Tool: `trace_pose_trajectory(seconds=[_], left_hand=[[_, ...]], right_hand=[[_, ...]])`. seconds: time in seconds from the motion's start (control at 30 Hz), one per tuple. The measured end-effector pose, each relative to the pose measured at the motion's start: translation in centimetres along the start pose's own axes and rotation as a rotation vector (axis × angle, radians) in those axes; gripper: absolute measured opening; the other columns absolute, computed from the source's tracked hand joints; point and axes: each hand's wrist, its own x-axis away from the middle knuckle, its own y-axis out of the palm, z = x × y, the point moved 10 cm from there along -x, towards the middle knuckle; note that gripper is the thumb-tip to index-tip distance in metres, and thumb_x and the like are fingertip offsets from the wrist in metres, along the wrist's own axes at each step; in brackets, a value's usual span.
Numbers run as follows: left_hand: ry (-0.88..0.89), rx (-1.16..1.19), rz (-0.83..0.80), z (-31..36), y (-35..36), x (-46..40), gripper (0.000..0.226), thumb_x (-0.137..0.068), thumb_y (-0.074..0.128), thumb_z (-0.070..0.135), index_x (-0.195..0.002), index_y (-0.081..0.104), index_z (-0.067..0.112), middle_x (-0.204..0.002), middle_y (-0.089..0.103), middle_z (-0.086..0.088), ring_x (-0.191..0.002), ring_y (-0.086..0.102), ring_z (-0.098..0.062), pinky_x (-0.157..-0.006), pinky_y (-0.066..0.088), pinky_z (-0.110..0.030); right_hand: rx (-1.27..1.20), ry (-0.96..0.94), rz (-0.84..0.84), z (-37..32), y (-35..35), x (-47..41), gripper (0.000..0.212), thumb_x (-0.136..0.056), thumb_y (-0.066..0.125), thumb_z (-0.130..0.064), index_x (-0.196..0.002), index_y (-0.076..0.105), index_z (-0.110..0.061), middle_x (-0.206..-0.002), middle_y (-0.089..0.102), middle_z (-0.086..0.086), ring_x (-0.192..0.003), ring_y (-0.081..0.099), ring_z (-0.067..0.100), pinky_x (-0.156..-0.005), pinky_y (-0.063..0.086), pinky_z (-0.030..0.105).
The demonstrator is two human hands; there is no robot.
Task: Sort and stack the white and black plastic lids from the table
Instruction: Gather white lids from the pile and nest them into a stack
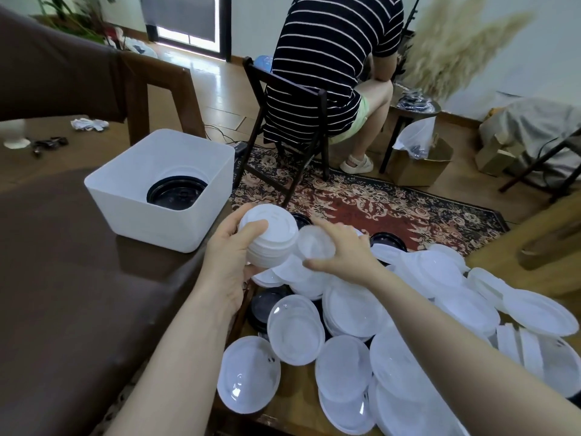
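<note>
My left hand (231, 256) grips a stack of white cup lids (270, 237), thumb on top, held above the table's far left corner. Right beside it my right hand (341, 250) pinches a single clear round lid (316, 242) by its edge. Below and to the right, a heap of white and clear lids (408, 309) covers the wooden table (248, 423). Black lids (264, 305) peek out from under the heap, and more black lids (388, 240) lie at its far edge.
A white square bin (125, 196) on the brown sofa at the left holds stacked black lids (176, 193). A person in a striped shirt (330, 67) sits on a dark chair beyond the table, back turned. A patterned rug (393, 202) lies on the floor.
</note>
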Motion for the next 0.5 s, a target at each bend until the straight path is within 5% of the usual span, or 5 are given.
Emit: trace_pose_trajectory(seconds=[0.13,0.3,0.43,0.5], left_hand=[[-0.009,-0.024,-0.023,-0.4,0.6,0.4,0.028,-0.092,0.064,0.012,-0.103,0.067,0.038,-0.120,0.067,0.005,-0.117,0.061,-0.023,-0.072,0.058,-0.036],[-0.034,-0.057,-0.058,-1.7,2.4,1.2,0.036,-0.092,0.065,0.014,-0.123,0.065,0.032,-0.126,0.065,0.001,-0.112,0.061,-0.023,-0.071,0.056,-0.035],[-0.142,-0.090,-0.141,-4.1,4.8,2.8,0.038,-0.091,0.067,0.016,-0.126,0.065,0.031,-0.123,0.068,-0.002,-0.104,0.064,-0.022,-0.077,0.057,-0.041],[-0.234,-0.131,-0.232,-6.1,6.7,4.5,0.034,-0.091,0.067,0.020,-0.122,0.066,0.034,-0.120,0.069,0.000,-0.103,0.064,-0.022,-0.077,0.057,-0.041]], right_hand=[[-0.602,-0.015,0.143,1.1,-5.2,2.7,0.081,-0.085,0.074,-0.032,-0.146,0.025,-0.056,-0.150,0.031,-0.008,-0.134,0.032,0.011,-0.107,0.030,0.037],[-0.838,0.014,0.351,4.0,-9.8,9.4,0.061,-0.084,0.076,-0.020,-0.131,0.045,-0.042,-0.127,0.054,0.000,-0.107,0.062,0.008,-0.079,0.054,0.024],[-0.978,0.140,0.461,7.1,-9.0,15.0,0.072,-0.062,0.080,-0.055,-0.119,0.046,-0.028,-0.120,0.062,0.013,-0.107,0.066,0.021,-0.096,0.052,0.049],[-0.967,0.155,0.497,7.8,-8.5,17.3,0.067,-0.066,0.071,-0.058,-0.119,0.048,-0.026,-0.107,0.070,0.000,-0.092,0.068,0.015,-0.095,0.050,0.053]])
